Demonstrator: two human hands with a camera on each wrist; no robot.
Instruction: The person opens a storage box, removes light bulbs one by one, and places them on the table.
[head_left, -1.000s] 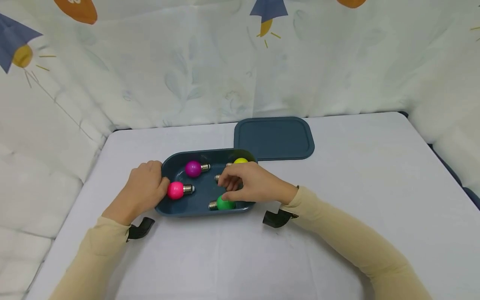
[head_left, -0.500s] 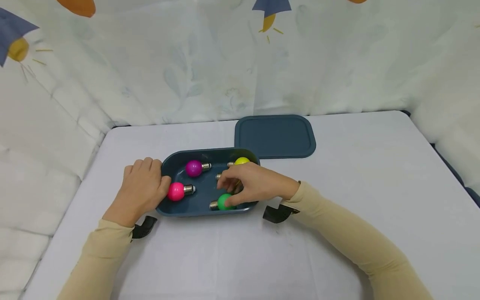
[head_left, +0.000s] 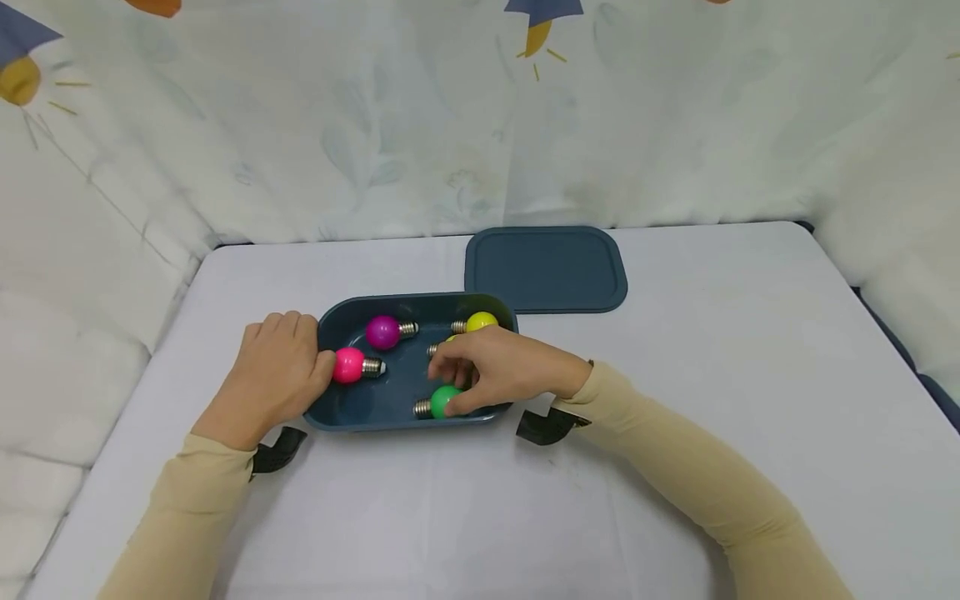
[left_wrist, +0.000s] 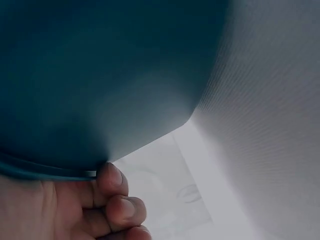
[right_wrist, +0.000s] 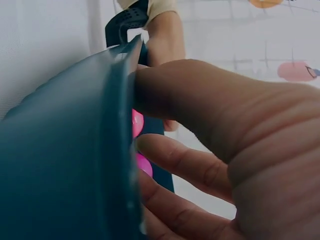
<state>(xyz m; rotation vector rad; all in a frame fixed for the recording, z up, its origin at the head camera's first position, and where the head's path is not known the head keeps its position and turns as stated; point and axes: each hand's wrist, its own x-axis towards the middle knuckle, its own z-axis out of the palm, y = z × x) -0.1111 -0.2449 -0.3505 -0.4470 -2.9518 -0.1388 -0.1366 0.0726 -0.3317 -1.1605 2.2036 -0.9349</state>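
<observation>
pink bulb (head_left: 348,365) has shifted away from the near wall of the tray (head_left: 405,379), so it now lies closer to the purple bulb (head_left: 383,332) at the tray's left end; spacing inside seems to be what this handling alters. the left grip (head_left: 276,371) holds the tray's left end, thumb beside pink. over the tray's right end, the right grip (head_left: 504,365) has curled fingers; whether it pinches anything, i cannot tell. its thumb overlaps the green bulb (head_left: 442,400), which, by the near wall, is little changed.
</observation>
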